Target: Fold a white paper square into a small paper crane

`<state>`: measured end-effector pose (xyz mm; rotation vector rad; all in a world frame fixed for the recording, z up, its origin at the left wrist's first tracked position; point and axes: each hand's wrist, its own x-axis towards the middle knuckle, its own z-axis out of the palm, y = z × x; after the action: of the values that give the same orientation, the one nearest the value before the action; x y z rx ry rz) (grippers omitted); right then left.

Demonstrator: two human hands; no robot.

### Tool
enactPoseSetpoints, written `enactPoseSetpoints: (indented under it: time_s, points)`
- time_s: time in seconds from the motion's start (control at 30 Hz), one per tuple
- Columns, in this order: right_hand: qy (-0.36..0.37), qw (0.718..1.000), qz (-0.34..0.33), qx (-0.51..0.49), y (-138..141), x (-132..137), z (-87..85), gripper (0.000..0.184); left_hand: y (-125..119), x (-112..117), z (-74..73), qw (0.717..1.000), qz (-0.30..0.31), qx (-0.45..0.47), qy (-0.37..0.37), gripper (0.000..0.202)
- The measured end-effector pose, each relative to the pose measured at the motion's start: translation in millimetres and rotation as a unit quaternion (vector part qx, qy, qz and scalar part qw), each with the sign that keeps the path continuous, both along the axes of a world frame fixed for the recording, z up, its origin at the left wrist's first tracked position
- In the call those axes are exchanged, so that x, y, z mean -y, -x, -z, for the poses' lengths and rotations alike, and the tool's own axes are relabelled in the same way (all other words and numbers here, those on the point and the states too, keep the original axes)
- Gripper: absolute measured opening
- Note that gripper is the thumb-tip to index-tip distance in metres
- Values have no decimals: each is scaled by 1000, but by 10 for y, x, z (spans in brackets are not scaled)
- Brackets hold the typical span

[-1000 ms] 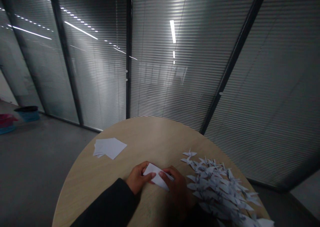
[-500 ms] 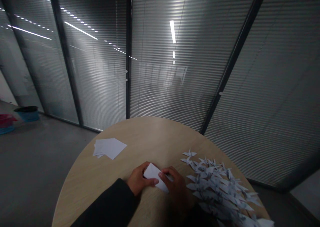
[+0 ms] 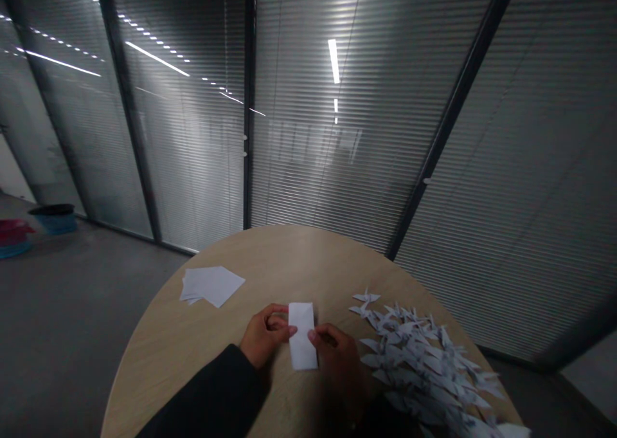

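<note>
A white sheet of paper, folded into a narrow rectangle (image 3: 303, 348), is held upright-lengthwise between my two hands near the middle of the round table. My left hand (image 3: 263, 335) pinches its left edge, thumb on top. On the opposite edge, my right hand (image 3: 337, 351) grips with thumb and forefinger; its lower part is dark and in shadow. Many folded paper cranes (image 3: 429, 361) lie heaped just right of my right hand. Beyond my left hand, a small stack of white paper sheets (image 3: 214, 285) rests fanned out on the table.
The round wooden table (image 3: 294, 251) has its far edge close to a glass partition with blinds (image 3: 318, 187). On the floor at the far left stand a blue bin with a black liner (image 3: 55, 220) and a blue bin with a red liner (image 3: 13, 238).
The folded paper has turned from a slanted position to point straight away from me, and more of it shows. Both hands have shifted to its side edges.
</note>
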<state>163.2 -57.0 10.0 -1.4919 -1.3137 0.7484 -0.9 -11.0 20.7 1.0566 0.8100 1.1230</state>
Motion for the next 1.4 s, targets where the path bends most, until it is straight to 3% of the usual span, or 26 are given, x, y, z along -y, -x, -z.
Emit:
enactPoseSetpoints:
  time_s: [0.13, 0.43, 0.77, 1.1, 1.27, 1.4]
  points:
    - [-2, 1000, -2, -4, -10, -8, 4, 25, -8, 1, 28, 1000, -1, 1, -5, 34]
    - [0, 1000, -17, 9, -16, -14, 20, 23, 22, 1, -63, 999, 36, 9, 30, 41]
    - [21, 999, -31, 1, 8, -1, -11, 24, 4, 24, -125, 998, -10, 21, 57, 42]
    - [24, 998, -49, 20, 40, 29, -62, 23, 41, 40, -139, 998, -66, -12, 5, 49]
    - [16, 999, -28, -16, -7, -6, 11, 23, -10, 61, -103, 999, 2, -24, 39, 51]
    - [12, 999, -11, -34, -29, -28, 36, 26, -18, 49, -4, 996, 57, -69, 2, 51]
